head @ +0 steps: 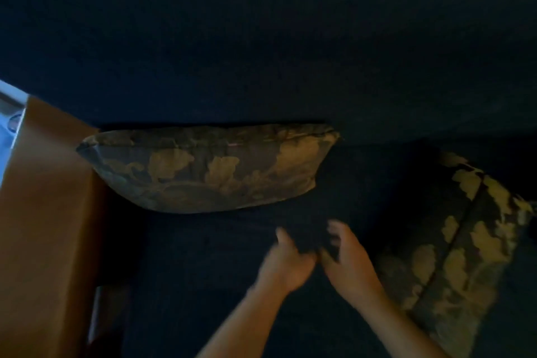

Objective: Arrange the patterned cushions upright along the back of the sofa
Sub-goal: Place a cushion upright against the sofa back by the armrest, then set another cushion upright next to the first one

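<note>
One patterned cushion [209, 168], dark with gold leaf shapes, stands on its edge against the back of the dark blue sofa [261, 38] at the left. A second patterned cushion [453, 247] lies tilted on the seat at the right, away from the back. My left hand [284, 261] and my right hand [348, 259] are close together over the seat between the two cushions, blurred by motion, fingers spread. A very dark patch of fabric sits between the fingers; whether they grip it is unclear. My right hand is just left of the second cushion, apart from it.
A brown sofa arm or side panel [43, 212] runs down the left edge, with a bright strip of floor or wall [8, 125] beyond it. The dark seat [203, 270] stretches in front of the standing cushion.
</note>
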